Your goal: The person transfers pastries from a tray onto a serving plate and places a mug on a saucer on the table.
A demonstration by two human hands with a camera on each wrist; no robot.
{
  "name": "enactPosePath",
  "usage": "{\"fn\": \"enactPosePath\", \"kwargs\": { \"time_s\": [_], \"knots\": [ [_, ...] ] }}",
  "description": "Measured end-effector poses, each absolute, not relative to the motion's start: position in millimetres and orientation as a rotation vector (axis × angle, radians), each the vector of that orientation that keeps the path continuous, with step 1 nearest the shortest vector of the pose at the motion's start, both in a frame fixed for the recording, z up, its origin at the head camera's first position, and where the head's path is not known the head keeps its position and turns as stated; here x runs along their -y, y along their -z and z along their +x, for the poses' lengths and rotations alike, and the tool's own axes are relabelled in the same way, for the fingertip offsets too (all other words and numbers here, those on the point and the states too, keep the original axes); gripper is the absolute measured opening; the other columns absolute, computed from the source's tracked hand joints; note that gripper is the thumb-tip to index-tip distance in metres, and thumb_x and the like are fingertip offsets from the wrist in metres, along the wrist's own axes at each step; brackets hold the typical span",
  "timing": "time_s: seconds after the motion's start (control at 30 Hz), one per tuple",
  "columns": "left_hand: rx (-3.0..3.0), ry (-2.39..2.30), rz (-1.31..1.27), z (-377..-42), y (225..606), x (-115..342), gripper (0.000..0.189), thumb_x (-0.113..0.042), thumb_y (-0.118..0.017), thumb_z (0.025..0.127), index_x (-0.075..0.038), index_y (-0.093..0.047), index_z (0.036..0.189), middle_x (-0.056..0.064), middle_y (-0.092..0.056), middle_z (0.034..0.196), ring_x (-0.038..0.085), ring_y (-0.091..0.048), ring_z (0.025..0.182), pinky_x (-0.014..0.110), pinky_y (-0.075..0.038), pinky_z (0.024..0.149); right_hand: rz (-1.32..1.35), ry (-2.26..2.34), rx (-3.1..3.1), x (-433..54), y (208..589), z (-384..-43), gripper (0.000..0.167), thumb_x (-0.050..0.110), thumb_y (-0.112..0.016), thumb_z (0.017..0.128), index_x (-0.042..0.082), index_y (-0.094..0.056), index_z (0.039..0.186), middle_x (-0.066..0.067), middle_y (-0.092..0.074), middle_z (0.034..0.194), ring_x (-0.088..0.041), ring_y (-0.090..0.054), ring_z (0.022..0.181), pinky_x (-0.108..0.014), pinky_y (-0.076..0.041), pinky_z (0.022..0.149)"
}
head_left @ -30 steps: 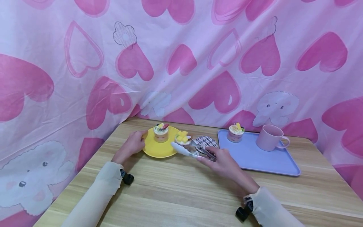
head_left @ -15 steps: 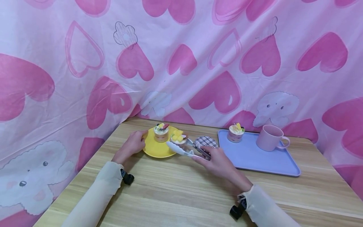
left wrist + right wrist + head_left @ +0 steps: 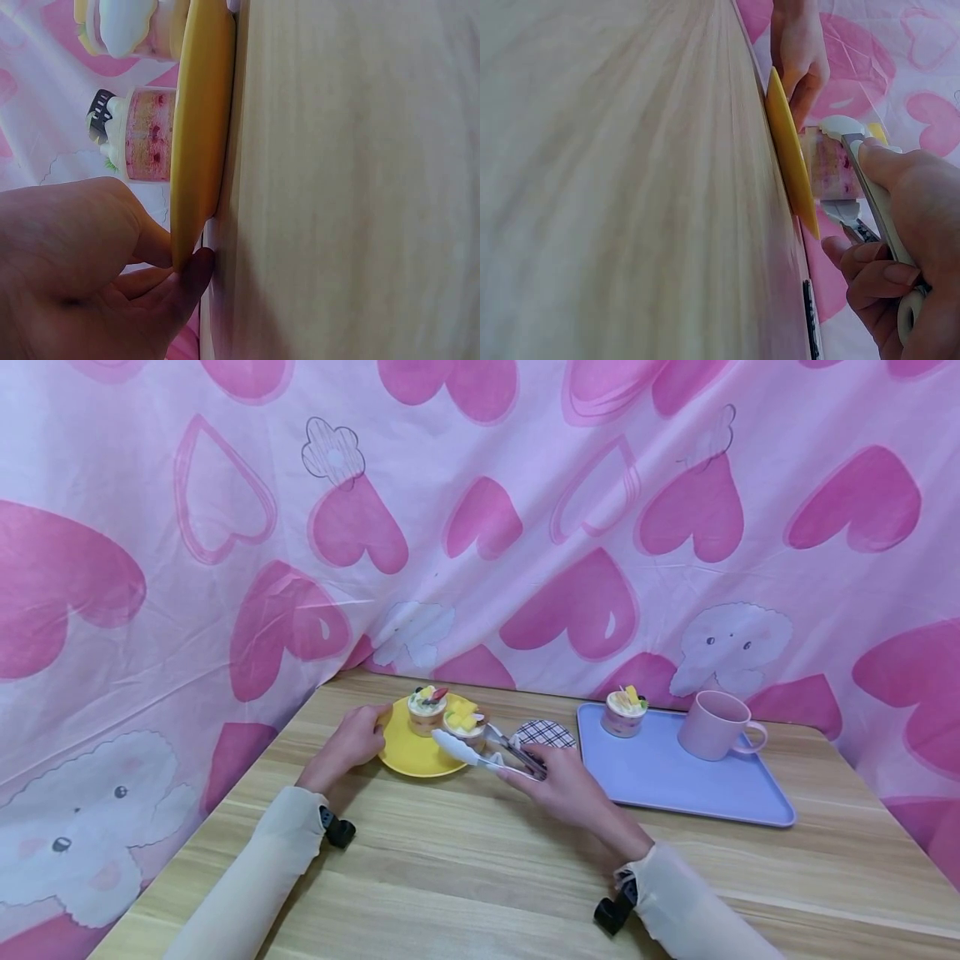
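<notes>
My left hand (image 3: pixel 347 743) pinches the left rim of a yellow plate (image 3: pixel 408 762); the left wrist view shows its thumb above the rim and fingers under the edge. A cup dessert with strawberry (image 3: pixel 426 718) stands upright on this plate. My right hand (image 3: pixel 566 787) holds food tongs (image 3: pixel 456 748) with pale tips. Between the tips is a second cup dessert (image 3: pixel 461 720) topped with yellow cubes, over the plate's right side beside the first. In the right wrist view the tongs (image 3: pixel 876 196) clasp that cup (image 3: pixel 832 165) very close to the plate; whether it touches is unclear.
Right of the plate lies a round checked coaster (image 3: pixel 545 734), partly behind the tongs. A blue tray (image 3: pixel 678 789) farther right carries another cup dessert (image 3: pixel 624 714) and a pink mug (image 3: pixel 711 727). A pink heart-patterned cloth (image 3: pixel 480 518) hangs behind the wooden table (image 3: pixel 420 868).
My right hand has moved left with the tongs, carrying the yellow-topped cup dessert from the plate's right edge farther over the plate. My left hand stays at the rim.
</notes>
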State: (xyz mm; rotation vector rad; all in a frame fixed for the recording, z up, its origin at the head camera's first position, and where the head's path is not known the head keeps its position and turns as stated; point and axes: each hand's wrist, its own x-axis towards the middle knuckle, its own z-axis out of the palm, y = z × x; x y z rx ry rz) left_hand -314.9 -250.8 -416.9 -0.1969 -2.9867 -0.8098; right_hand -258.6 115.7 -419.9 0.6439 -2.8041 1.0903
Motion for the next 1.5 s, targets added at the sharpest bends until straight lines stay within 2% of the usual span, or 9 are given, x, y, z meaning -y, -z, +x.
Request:
{"fn": "enactPosePath", "kwargs": {
  "time_s": [0.17,0.4,0.57,0.8,1.2,1.5],
  "knots": [
    [3.014,0.833,-0.168,-313.5,415.5,250.0,0.061,0.004,-0.054,0.098,0.008,-0.046,0.159,0.03,-0.053,0.159,0.034,-0.058,0.118,0.043,-0.052,0.097,0.653,-1.094,2.814,-109.8,421.3,-259.2,0.058,0.061,-0.079,0.093,0.015,-0.077,0.128,0.005,-0.066,0.082,-0.012,-0.056,0.074,-0.027,-0.045,0.06],
    [3.035,0.864,-0.133,-314.0,414.0,248.2,0.062,0.003,-0.053,0.1,0.007,-0.043,0.161,0.028,-0.049,0.164,0.034,-0.057,0.124,0.048,-0.053,0.111,0.656,-1.105,2.818,-106.1,423.4,-259.5,0.057,0.06,-0.078,0.093,0.014,-0.078,0.126,0.005,-0.066,0.082,-0.011,-0.056,0.072,-0.026,-0.046,0.058],
    [3.028,0.843,-0.15,-313.8,413.9,249.6,0.063,0.004,-0.052,0.099,0.007,-0.044,0.161,0.028,-0.05,0.163,0.034,-0.057,0.123,0.046,-0.052,0.107,0.649,-1.113,2.821,-105.8,423.8,-259.7,0.058,0.061,-0.079,0.093,0.014,-0.078,0.127,0.004,-0.066,0.084,-0.012,-0.056,0.073,-0.027,-0.046,0.058],
    [3.022,0.866,-0.149,-314.0,415.2,249.9,0.063,0.004,-0.052,0.099,0.007,-0.043,0.161,0.028,-0.048,0.164,0.034,-0.057,0.127,0.051,-0.051,0.115,0.633,-1.143,2.845,-106.0,423.9,-260.3,0.06,0.062,-0.079,0.091,0.015,-0.077,0.128,0.003,-0.066,0.083,-0.012,-0.056,0.071,-0.026,-0.046,0.055],
    [3.022,0.862,-0.15,-314.8,415.8,249.9,0.062,0.003,-0.052,0.099,0.007,-0.044,0.161,0.028,-0.048,0.165,0.034,-0.057,0.126,0.047,-0.053,0.109,0.612,-1.105,2.872,-110.4,421.1,-256.6,0.065,0.067,-0.079,0.089,0.016,-0.076,0.13,0.004,-0.064,0.08,-0.013,-0.055,0.073,-0.026,-0.044,0.057],
    [3.02,0.857,-0.158,-314.4,415.1,250.6,0.062,0.004,-0.051,0.099,0.007,-0.044,0.16,0.028,-0.049,0.164,0.033,-0.057,0.129,0.051,-0.051,0.114,0.622,-1.09,2.901,-128.2,414.8,-249.9,0.066,0.067,-0.08,0.088,0.017,-0.075,0.13,0.004,-0.062,0.077,-0.013,-0.054,0.071,-0.025,-0.043,0.054]
  ]
}}
